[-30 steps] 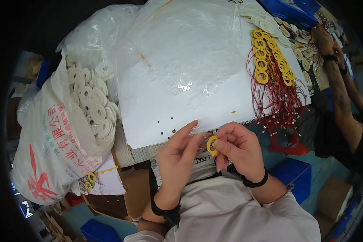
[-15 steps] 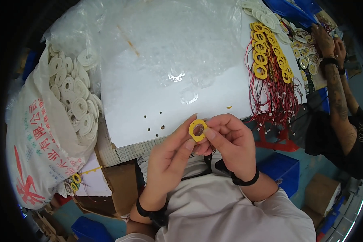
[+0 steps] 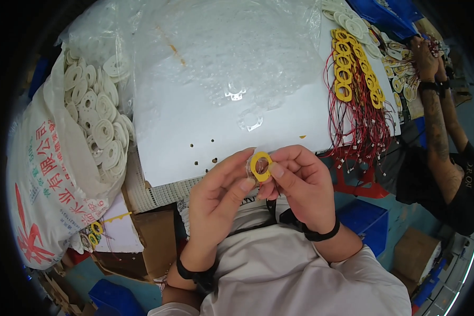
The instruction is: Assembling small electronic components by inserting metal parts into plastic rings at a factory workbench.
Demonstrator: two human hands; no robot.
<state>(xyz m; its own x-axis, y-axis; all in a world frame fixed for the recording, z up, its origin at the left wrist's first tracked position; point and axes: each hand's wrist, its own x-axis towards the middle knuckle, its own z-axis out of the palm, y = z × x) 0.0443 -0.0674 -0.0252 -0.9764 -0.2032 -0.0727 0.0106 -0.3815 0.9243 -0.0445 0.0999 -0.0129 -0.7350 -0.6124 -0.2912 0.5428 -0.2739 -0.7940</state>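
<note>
Close in front of me, a yellow ring (image 3: 256,175) with a wide round hole is pinched between the thumb and fingers of my right hand (image 3: 303,181). Beside its left edge a clear plastic piece (image 3: 249,167) shows, partly behind the ring. My left hand (image 3: 218,195) grips that clear piece between thumb and fingers. Whether the two pieces touch is hard to see. Something thin and red shows just under the ring, mostly hidden by my fingers.
Thin clear cut-outs (image 3: 250,120) lie on the white board (image 3: 179,163) by a plastic sheet (image 3: 221,42). Yellow rings (image 3: 343,76) with red wires (image 3: 353,126) line its right side. A sack (image 3: 47,174) holds white discs (image 3: 104,131). A co-worker's arms (image 3: 434,116) reach in at right.
The yellow ring has tilted and shifted slightly right, and the clear piece now shows along its left edge. My view has shifted slightly.
</note>
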